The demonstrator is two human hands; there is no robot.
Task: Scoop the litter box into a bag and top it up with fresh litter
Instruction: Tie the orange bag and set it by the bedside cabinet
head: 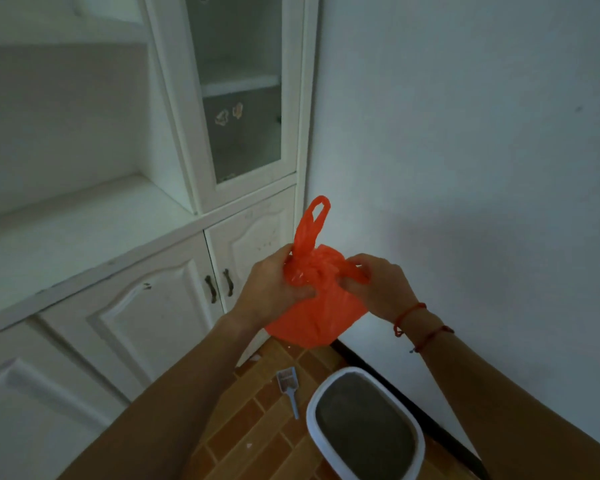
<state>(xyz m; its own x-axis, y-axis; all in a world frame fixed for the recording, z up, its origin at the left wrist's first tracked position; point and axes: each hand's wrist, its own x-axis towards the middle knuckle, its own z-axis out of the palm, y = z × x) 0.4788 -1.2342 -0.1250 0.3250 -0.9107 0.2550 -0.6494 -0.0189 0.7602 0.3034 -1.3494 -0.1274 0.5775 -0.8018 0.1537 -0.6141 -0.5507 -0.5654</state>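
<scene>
Orange bag point(317, 317), rounded, neck bunched, one handle loop point(316, 218) upright

The tiled floor point(257, 441) carries the litter box point(366, 427) against the wall edge, with the scoop point(289, 388) just beside it.

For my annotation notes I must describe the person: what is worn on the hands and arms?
Both forearms are bare, no sleeves in view. Neither the left hand nor the right hand wears a glove. Two thin red string bracelets circle the right wrist; the left wrist is bare.
</scene>
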